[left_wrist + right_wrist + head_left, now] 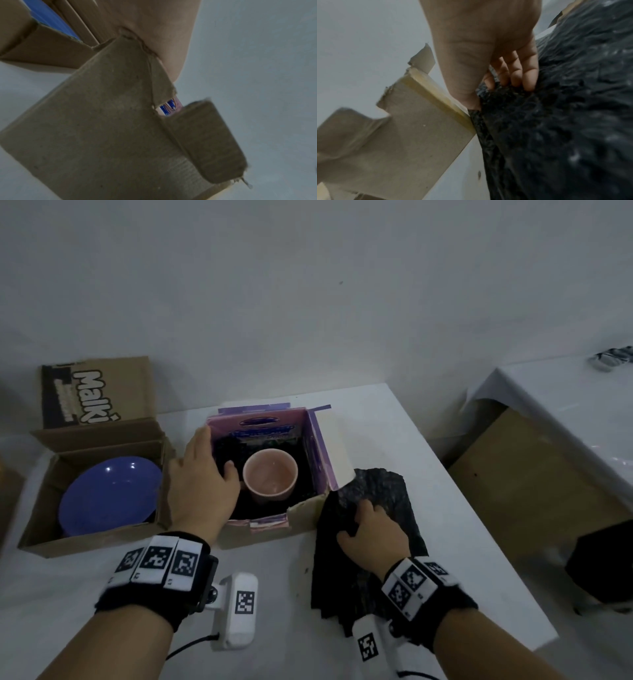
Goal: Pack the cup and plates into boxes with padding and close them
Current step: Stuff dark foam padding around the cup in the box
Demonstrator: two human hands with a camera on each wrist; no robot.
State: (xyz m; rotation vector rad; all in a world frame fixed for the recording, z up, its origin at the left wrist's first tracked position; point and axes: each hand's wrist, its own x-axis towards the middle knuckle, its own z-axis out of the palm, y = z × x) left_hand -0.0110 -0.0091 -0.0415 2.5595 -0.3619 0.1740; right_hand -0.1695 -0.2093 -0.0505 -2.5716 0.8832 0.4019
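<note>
A pink cup (pixel 270 477) stands upright inside the purple-lined cardboard box (pixel 318 446), on dark padding. My left hand (pixel 215 453) rests on that box's left rim, fingers straight, thumb inside close to the cup. In the left wrist view only my palm (pixel 163 27) shows above the box's corner (pixel 102 128). To the left, a blue plate (pixel 109 498) lies in an open brown box (pixel 37 525). My right hand (pixel 358 522) pinches a black bubble padding sheet (pixel 376 491) lying on the white table right of the cup's box. Its curled fingers (pixel 527 81) dig into the padding (pixel 565 121).
The white table (pixel 428 440) ends close to the right of the padding. Beyond a gap stands a second white-covered surface (pixel 565 412), with brown board (pixel 531 481) and a black object (pixel 606 563) beneath it. The grey wall runs right behind the boxes.
</note>
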